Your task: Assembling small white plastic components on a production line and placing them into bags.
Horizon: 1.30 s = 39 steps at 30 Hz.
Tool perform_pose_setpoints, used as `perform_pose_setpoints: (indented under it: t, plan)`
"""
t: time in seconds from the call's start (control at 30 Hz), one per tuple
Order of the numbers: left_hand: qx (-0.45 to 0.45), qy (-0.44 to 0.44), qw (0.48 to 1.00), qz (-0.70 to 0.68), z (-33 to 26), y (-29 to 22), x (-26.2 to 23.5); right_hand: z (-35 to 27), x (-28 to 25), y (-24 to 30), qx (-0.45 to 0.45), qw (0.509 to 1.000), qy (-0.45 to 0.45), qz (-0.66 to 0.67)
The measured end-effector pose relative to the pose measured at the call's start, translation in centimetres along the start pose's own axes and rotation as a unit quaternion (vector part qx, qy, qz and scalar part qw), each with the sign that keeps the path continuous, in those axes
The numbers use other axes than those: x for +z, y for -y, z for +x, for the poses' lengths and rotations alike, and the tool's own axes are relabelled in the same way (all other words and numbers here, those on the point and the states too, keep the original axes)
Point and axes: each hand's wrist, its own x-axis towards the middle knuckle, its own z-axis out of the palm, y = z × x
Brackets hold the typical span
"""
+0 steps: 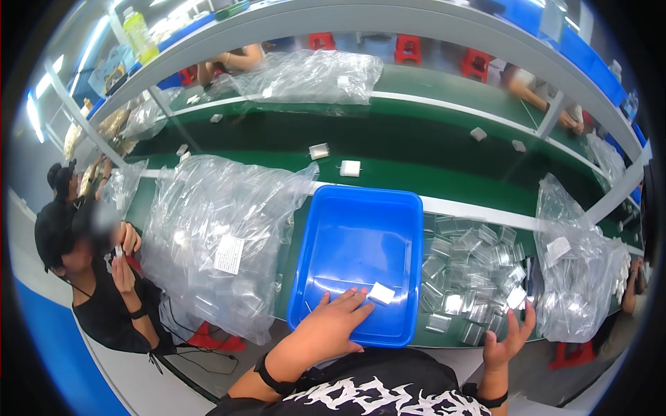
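Note:
My left hand (329, 322) lies over the near edge of a blue plastic tray (312, 243), fingers stretched out and apart. Just beyond its fingertips a small white block (381, 293) rests on the tray floor. To the right of the tray, my right hand (508, 341) is raised palm up with fingers spread. Its fingertips are close to a small white piece (517, 298) among the clear plastic cases; whether they touch it I cannot tell. Many clear plastic cases (479, 249) are spread loosely over the green table there.
Large clear plastic bags (215, 229) flank my place, another bag (572, 277) being on the right. A green conveyor belt (416, 142) behind the tray carries several small white packs (350, 168). A co-worker (104, 277) sits at left. A grey shelf frame (333, 31) arches overhead.

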Motion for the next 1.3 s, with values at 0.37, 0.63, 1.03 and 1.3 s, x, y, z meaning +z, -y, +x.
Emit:
perform_pose_setpoints:
  t: [0.37, 0.63, 1.03, 1.3]
  plan:
    - [0.029, 0.015, 0.999, -0.043, -0.3, 1.8, 0.5, 28.5, 14.4, 16.5, -0.030, 0.897, 0.355, 0.260]
    - [0.051, 0.016, 0.998, -0.038, 0.0, 2.1, 0.6, 27.6, 34.3, 12.6, -0.008, 0.937, 0.334, 0.103]
    - [0.083, -0.033, 0.996, 0.010, 0.3, 1.7, 0.6, 27.4, 34.4, 13.0, 0.100, 0.932, 0.331, 0.109]
    - [0.088, -0.149, 0.984, -0.050, -0.8, 1.2, -0.2, 28.5, 25.4, 15.1, 0.086, 0.911, 0.257, 0.310]
